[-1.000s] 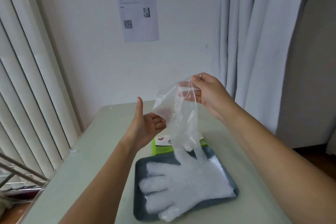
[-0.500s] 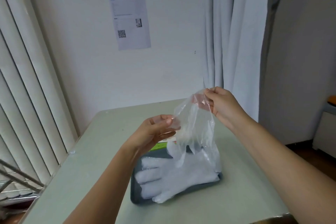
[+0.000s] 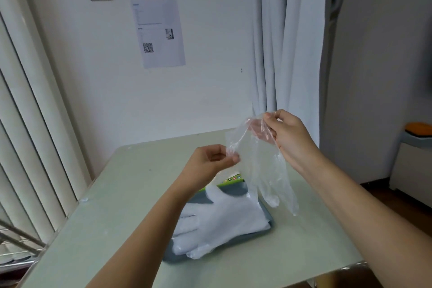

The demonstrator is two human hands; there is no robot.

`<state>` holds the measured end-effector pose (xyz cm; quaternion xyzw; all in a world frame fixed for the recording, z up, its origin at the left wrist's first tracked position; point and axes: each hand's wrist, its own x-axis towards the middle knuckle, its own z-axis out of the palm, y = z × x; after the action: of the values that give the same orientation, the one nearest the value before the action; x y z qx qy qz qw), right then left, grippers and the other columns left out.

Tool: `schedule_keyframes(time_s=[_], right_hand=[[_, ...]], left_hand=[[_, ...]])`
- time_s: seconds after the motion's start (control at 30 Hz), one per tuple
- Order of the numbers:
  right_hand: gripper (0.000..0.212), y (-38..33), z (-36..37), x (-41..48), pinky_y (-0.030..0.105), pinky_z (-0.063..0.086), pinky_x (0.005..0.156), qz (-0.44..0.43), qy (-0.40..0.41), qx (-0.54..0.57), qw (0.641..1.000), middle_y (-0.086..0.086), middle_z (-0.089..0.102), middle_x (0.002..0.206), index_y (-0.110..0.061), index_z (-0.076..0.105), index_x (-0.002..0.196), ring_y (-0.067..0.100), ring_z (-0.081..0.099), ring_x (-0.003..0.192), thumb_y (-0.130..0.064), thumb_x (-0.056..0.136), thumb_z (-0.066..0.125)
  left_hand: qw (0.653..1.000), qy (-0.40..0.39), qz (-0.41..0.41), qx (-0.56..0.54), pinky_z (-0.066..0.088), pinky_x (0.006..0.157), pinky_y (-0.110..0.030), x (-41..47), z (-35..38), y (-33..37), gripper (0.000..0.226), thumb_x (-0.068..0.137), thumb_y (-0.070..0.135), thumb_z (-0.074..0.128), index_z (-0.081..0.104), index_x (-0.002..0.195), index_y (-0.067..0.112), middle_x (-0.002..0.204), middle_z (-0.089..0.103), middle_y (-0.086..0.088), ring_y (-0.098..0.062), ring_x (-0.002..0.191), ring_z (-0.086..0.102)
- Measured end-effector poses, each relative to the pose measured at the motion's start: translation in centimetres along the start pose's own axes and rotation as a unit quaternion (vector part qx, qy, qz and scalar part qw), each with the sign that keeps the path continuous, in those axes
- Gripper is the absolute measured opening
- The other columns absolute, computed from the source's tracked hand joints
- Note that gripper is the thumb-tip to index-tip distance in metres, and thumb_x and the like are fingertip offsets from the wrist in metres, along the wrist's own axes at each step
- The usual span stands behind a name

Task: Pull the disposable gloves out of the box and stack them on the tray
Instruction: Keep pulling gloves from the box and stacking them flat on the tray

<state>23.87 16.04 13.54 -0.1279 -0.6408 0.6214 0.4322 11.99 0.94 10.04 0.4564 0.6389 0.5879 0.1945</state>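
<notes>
The left grip point(image 3: 210, 161) and right grip point(image 3: 288, 134) are pinching a clear glove point(image 3: 264, 168), which is hanging in the air near the tray point(image 3: 271, 224). They should be lowering it slowly and spreading it flat on the pile point(image 3: 229, 217).

Soft, even daylight; bowed edges

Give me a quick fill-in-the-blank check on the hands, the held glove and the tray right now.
The left hand and right hand both pinch the clear glove, whose fingers point ____.
The stack of gloves lies on a tray coloured ____.
Just beyond the tray sits a box coloured ____.
Missing words: down; grey; green.
</notes>
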Motion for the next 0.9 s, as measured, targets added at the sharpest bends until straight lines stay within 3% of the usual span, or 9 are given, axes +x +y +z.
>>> schedule_keyframes(time_s=[0.07, 0.17, 0.23, 0.33, 0.47, 0.57, 0.7, 0.8, 0.9], right_hand=[[0.025, 0.2, -0.7, 0.0, 0.036, 0.053, 0.076, 0.014, -0.018, -0.021, 1.0, -0.002, 0.059, 0.059, -0.01, 0.053, 0.073, 0.023, 0.062, 0.071, -0.014, 0.098, 0.052], [0.025, -0.5, -1.7, -0.4, 0.03, 0.058, 0.07, 0.116, -0.134, 0.061, 0.982, 0.017, 0.071, 0.085, -0.003, 0.066, 0.081, 0.026, 0.071, 0.08, -0.023, 0.092, 0.057], [0.043, -1.0, -2.5, -0.4, 0.03, 0.059, 0.071, 0.169, -0.209, 0.0, 0.963, 0.02, 0.072, 0.091, -0.004, 0.072, 0.082, 0.028, 0.072, 0.082, -0.045, 0.081, 0.06], [0.067, -1.0, -3.2, 0.0, 0.028, 0.058, 0.072, 0.175, -0.313, -0.071, 0.931, 0.021, 0.072, 0.096, -0.005, 0.075, 0.086, 0.032, 0.071, 0.088, -0.067, 0.066, 0.062], [0.087, -1.1, -2.6, 1.1, 0.035, 0.056, 0.088, 0.16, -0.376, -0.089, 0.908, 0.021, 0.069, 0.11, -0.004, 0.072, 0.105, 0.033, 0.067, 0.102, -0.072, 0.051, 0.076], [0.082, -1.8, -2.0, 2.0, 0.027, 0.056, 0.085, 0.153, -0.404, -0.12, 0.894, 0.016, 0.068, 0.114, -0.01, 0.072, 0.109, 0.025, 0.068, 0.102, -0.067, 0.051, 0.079], [0.08, -2.3, -1.5, 2.7, 0.025, 0.056, 0.081, 0.184, -0.41, -0.128, 0.884, 0.015, 0.069, 0.114, -0.005, 0.066, 0.114, 0.025, 0.068, 0.101, -0.058, 0.056, 0.081], [0.055, -2.0, -0.2, 2.1, 0.022, 0.056, 0.078, 0.179, -0.383, -0.19, 0.886, 0.009, 0.073, 0.105, -0.005, 0.067, 0.11, 0.019, 0.069, 0.092, -0.045, 0.073, 0.07], [0.028, -0.8, 1.8, 0.9, 0.019, 0.053, 0.067, 0.146, -0.349, -0.229, 0.897, 0.001, 0.072, 0.08, -0.005, 0.07, 0.095, 0.01, 0.064, 0.068, -0.029, 0.08, 0.073]], left_hand=[[0.999, 0.024, 0.009, -0.026, 0.049, 0.082, -0.014, 0.2, -0.3, 0.2, 0.006, 0.087, 0.014, 0.068, 0.07, 0.084, 0.01, 0.09, 0.076, -0.005, -0.01, 0.09, 0.071], [0.998, -0.004, -0.007, -0.055, 0.055, 0.084, -0.025, 0.4, -1.3, 1.0, 0.005, 0.088, 0.01, 0.065, 0.067, 0.087, 0.006, 0.075, 0.073, -0.006, -0.017, 0.079, 0.072], [0.999, -0.048, -0.015, -0.016, 0.054, 0.081, -0.03, 0.5, -2.3, 1.7, 0.004, 0.088, 0.01, 0.065, 0.066, 0.087, 0.007, 0.064, 0.066, -0.002, -0.02, 0.073, 0.07], [0.992, -0.113, -0.026, 0.051, 0.05, 0.069, -0.024, 0.5, -3.7, 3.2, 0.004, 0.088, 0.013, 0.066, 0.067, 0.086, 0.01, 0.061, 0.064, 0.0, -0.02, 0.072, 0.064], [0.977, -0.175, -0.062, 0.104, 0.05, 0.066, -0.024, 0.5, -5.2, 4.6, 0.01, 0.084, 0.015, 0.068, 0.068, 0.091, 0.007, 0.062, 0.064, -0.002, -0.024, 0.068, 0.061], [0.969, -0.187, -0.076, 0.145, 0.05, 0.063, -0.02, 0.6, -6.1, 5.0, 0.006, 0.087, 0.014, 0.067, 0.069, 0.088, 0.009, 0.068, 0.069, -0.005, -0.016, 0.061, 0.062], [0.962, -0.196, -0.105, 0.159, 0.049, 0.063, -0.017, 0.7, -7.4, 4.4, 0.004, 0.086, 0.016, 0.068, 0.069, 0.085, 0.012, 0.071, 0.071, -0.007, -0.013, 0.06, 0.061], [0.958, -0.209, -0.115, 0.156, 0.049, 0.061, -0.016, 0.9, -7.4, 3.7, 0.003, 0.087, 0.013, 0.067, 0.068, 0.086, 0.01, 0.068, 0.07, -0.005, -0.011, 0.058, 0.061], [0.962, -0.202, -0.116, 0.144, 0.049, 0.06, -0.016, 1.3, -7.3, 2.7, 0.006, 0.089, 0.012, 0.065, 0.068, 0.091, 0.007, 0.069, 0.071, -0.004, -0.01, 0.058, 0.062]])
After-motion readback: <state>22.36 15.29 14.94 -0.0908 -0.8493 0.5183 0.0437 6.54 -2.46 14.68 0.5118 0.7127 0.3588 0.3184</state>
